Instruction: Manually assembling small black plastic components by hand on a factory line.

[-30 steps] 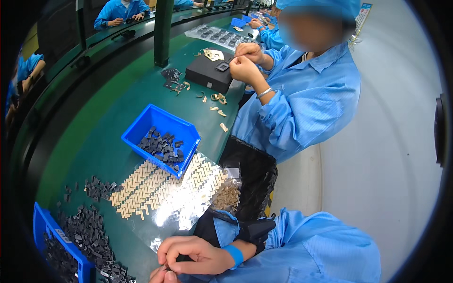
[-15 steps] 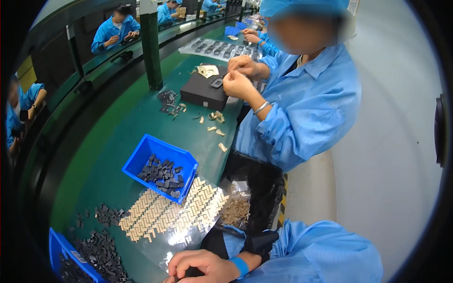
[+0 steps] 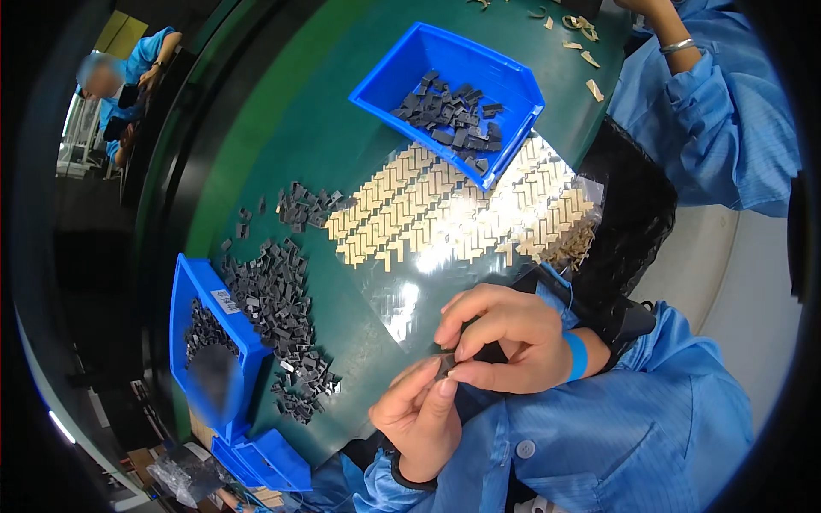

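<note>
Left hand, tight pinch — dark piece

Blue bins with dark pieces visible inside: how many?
2: one bin overlapping the beige-strip sheet, one bin at left beside the loose dark pieces. More blue plastic shows at lower left; any pieces there are hidden.
</note>
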`<state>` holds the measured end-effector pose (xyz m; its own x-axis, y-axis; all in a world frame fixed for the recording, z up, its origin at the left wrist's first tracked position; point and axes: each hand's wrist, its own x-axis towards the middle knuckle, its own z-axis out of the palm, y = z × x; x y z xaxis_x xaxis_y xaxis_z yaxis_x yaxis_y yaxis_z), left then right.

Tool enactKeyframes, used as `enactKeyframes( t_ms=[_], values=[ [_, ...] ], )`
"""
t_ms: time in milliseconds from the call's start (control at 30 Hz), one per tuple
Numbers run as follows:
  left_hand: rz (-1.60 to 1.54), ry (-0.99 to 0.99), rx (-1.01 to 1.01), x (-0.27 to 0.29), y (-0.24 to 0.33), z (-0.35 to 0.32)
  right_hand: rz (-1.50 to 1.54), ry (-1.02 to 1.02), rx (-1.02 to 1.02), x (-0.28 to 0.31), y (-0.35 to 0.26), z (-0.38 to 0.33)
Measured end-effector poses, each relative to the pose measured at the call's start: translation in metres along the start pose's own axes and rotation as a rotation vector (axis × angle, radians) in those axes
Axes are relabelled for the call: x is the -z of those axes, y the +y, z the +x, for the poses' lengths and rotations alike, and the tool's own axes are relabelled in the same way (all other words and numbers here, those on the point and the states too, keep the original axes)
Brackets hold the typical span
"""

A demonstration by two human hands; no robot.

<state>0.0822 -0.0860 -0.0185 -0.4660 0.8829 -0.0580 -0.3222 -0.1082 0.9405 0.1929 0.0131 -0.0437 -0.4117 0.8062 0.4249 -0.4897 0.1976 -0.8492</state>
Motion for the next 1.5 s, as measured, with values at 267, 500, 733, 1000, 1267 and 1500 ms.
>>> enactKeyframes(
  t_ms=[267,500,733,1000,1267,1500],
  values=[
    [-0.116,-0.107,0.035,-0.004,0.008,0.001,-0.051,-0.052,-0.099,0.000,-0.008,0.001],
    [-0.308,-0.070,0.223,0.001,0.013,0.002,0.125,-0.077,-0.286,-0.007,-0.009,0.001],
    [-0.250,-0.017,0.226,0.008,0.015,-0.001,0.036,-0.065,-0.269,-0.018,-0.007,-0.001],
    [-0.207,0.022,0.259,0.015,0.015,-0.002,-0.019,-0.061,-0.262,-0.022,-0.007,0.000],
    [-0.146,0.028,0.187,0.018,0.014,-0.001,-0.070,-0.082,-0.286,-0.023,-0.007,0.003],
    [-0.174,0.024,0.195,0.014,0.014,0.001,-0.031,-0.064,-0.357,-0.020,-0.010,0.004]
  ],
)
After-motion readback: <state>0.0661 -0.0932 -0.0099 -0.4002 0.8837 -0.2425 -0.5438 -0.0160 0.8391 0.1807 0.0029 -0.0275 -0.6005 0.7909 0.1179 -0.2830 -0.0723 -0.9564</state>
